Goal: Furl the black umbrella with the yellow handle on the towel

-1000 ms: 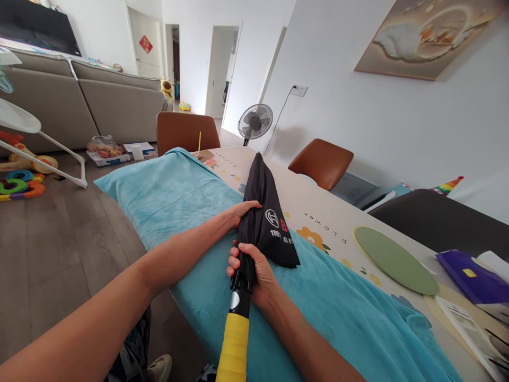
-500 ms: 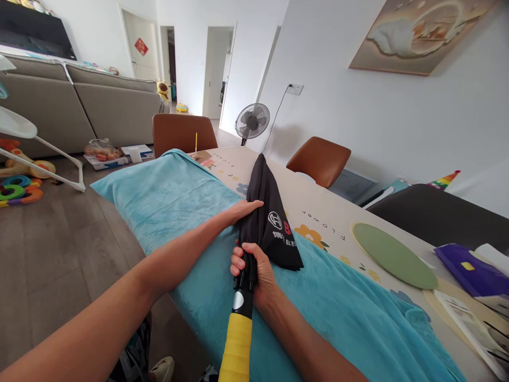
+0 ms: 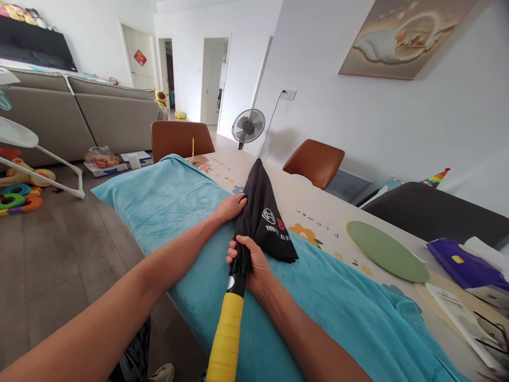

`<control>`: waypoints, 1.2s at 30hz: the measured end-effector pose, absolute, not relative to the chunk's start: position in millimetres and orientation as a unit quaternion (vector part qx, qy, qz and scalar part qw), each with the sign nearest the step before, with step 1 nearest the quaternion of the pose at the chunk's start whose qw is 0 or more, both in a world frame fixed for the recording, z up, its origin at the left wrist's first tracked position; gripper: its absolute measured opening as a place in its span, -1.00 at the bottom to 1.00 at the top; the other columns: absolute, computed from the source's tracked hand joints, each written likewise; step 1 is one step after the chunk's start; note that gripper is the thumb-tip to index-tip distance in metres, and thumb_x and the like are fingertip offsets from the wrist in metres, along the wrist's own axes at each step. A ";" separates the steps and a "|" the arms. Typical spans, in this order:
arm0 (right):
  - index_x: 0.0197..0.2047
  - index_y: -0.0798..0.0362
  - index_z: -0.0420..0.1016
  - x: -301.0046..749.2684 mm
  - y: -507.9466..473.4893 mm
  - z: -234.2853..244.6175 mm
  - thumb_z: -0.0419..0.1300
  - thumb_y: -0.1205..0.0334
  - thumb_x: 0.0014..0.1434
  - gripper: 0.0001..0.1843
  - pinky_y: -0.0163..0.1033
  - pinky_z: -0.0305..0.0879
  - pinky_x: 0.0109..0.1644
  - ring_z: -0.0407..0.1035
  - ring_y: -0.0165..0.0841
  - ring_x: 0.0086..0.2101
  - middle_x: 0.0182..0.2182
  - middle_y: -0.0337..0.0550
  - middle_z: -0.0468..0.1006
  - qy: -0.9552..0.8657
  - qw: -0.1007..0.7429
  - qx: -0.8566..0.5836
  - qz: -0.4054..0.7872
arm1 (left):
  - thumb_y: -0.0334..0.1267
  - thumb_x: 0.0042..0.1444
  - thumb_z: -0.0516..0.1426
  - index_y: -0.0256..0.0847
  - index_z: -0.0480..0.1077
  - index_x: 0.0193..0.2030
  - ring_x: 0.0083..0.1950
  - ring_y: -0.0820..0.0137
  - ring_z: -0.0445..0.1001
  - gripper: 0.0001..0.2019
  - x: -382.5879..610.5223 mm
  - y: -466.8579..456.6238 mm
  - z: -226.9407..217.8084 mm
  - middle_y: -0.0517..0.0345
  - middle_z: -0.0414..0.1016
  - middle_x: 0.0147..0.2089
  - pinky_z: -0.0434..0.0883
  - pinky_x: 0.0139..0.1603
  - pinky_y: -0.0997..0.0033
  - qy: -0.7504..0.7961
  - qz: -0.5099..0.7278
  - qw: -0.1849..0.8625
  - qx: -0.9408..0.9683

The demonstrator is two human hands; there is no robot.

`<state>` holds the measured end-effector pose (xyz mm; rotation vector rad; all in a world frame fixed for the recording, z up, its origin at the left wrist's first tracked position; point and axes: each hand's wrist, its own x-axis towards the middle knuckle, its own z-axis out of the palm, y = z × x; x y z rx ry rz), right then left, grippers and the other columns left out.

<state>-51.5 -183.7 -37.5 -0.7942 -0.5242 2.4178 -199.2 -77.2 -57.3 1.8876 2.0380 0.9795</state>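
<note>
A folded black umbrella with white and red print lies pointing away from me, its canopy loose and fanned to the right. Its yellow wrapped handle comes toward me at the bottom. My right hand is closed around the black shaft, just above the handle. Against the canopy's left side, my left hand grips the dark fabric; its fingertips are partly hidden. Under the umbrella a turquoise blanket covers the near part of the table.
On the right of the table are a green oval mat, a purple pack and glasses. Brown chairs and a standing fan are beyond the far edge. A grey sofa stands at the left.
My left hand has shifted left on the canopy, and its thumb no longer stretches across the fabric. My right hand keeps its hold on the shaft. The view has tilted slightly.
</note>
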 end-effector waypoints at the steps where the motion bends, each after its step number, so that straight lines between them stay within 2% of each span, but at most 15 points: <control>1: -0.42 0.14 0.32 -51.7 -183.9 -37.4 0.16 0.33 0.00 -0.93 -0.37 0.29 -0.57 0.24 -0.52 -0.65 -0.61 -0.27 0.38 -0.194 0.267 -0.295 0.897 | -0.18 0.20 -0.15 -0.20 0.31 0.08 0.04 0.31 0.38 -0.61 -199.5 -75.7 -59.1 0.03 0.41 0.06 0.26 0.07 0.33 0.691 0.326 0.100 0.637; 7: -0.43 0.16 0.33 -51.8 -185.1 -36.8 0.16 0.33 0.00 -0.92 -0.36 0.30 -0.55 0.25 -0.52 -0.65 -0.61 -0.26 0.37 -0.207 0.275 -0.302 0.889 | -0.26 0.16 -0.09 -0.23 0.36 0.00 0.02 0.32 0.38 -0.66 -196.5 -80.2 -53.8 0.03 0.44 0.00 0.28 0.06 0.34 0.713 0.339 0.069 0.610; 10: -0.45 0.16 0.32 -51.9 -185.2 -37.5 0.18 0.31 -0.01 -0.90 -0.35 0.31 -0.54 0.26 -0.50 -0.64 -0.62 -0.27 0.37 -0.215 0.274 -0.304 0.886 | -0.37 0.10 -0.07 -0.25 0.37 -0.03 0.05 0.32 0.34 -0.67 -183.3 -87.6 -36.8 0.03 0.43 -0.01 0.22 0.12 0.33 0.715 0.353 0.025 0.603; 14: -0.48 0.16 0.32 -52.6 -185.0 -37.5 0.17 0.33 -0.01 -0.90 -0.35 0.29 -0.56 0.25 -0.50 -0.63 -0.63 -0.28 0.36 -0.218 0.279 -0.315 0.880 | -0.36 0.09 -0.06 -0.20 0.43 -0.14 -0.02 0.35 0.36 -0.71 -148.6 -99.0 -4.5 0.11 0.47 -0.08 0.26 0.07 0.37 0.627 0.339 -0.018 0.701; 17: -0.48 0.16 0.33 -52.5 -185.1 -37.6 0.17 0.33 -0.02 -0.91 -0.34 0.29 -0.54 0.25 -0.50 -0.63 -0.64 -0.28 0.36 -0.216 0.280 -0.314 0.881 | -0.33 0.07 -0.04 -0.21 0.44 -0.16 -0.06 0.34 0.37 -0.72 -119.7 -107.1 10.4 0.09 0.47 -0.11 0.31 -0.02 0.38 0.547 0.242 0.004 0.801; 19: -0.49 0.16 0.34 -51.8 -185.1 -38.5 0.16 0.32 -0.01 -0.90 -0.35 0.30 -0.52 0.26 -0.49 -0.63 -0.65 -0.26 0.35 -0.212 0.274 -0.304 0.887 | -0.34 0.05 -0.03 -0.21 0.43 -0.14 -0.02 0.31 0.35 -0.71 -104.3 -109.7 11.8 0.07 0.46 -0.07 0.30 -0.04 0.36 0.494 0.155 0.008 0.856; 23: -0.51 0.16 0.34 -50.5 -185.2 -41.5 0.10 0.29 0.02 -0.87 -0.34 0.31 -0.51 0.26 -0.46 -0.63 -0.67 -0.23 0.35 -0.229 0.283 -0.280 0.888 | -0.44 0.02 -0.05 -0.14 0.41 -0.08 0.06 0.28 0.30 -0.64 -84.7 -104.2 5.2 0.10 0.42 0.03 0.27 -0.02 0.32 0.427 0.042 -0.002 0.903; 29: -0.44 0.13 0.35 -50.0 -186.6 -40.3 0.10 0.29 0.00 -0.92 -0.32 0.31 -0.54 0.28 -0.43 -0.64 -0.68 -0.25 0.35 -0.259 0.302 -0.278 0.875 | -0.43 -0.04 0.03 -0.05 0.44 -0.07 -0.06 0.25 0.39 -0.61 -69.4 -90.0 2.7 0.01 0.46 -0.11 0.32 -0.15 0.33 0.441 -0.035 0.050 0.896; 32: -0.44 0.14 0.35 -50.3 -187.4 -38.6 0.08 0.30 0.01 -0.91 -0.32 0.30 -0.56 0.28 -0.42 -0.65 -0.69 -0.24 0.35 -0.272 0.303 -0.287 0.867 | -0.41 -0.03 0.02 -0.10 0.46 -0.15 -0.09 0.26 0.39 -0.68 -67.0 -89.2 3.1 0.01 0.45 -0.15 0.32 -0.19 0.35 0.441 -0.029 0.035 0.896; 36: -0.45 0.16 0.34 -50.9 -187.3 -39.2 0.10 0.30 0.01 -0.91 -0.32 0.31 -0.53 0.28 -0.45 -0.63 -0.66 -0.25 0.35 -0.250 0.304 -0.274 0.877 | -0.40 0.06 -0.06 -0.12 0.46 -0.19 -0.06 0.30 0.36 -0.70 -72.4 -92.8 14.8 0.07 0.45 -0.15 0.31 -0.23 0.39 0.437 0.064 0.001 0.897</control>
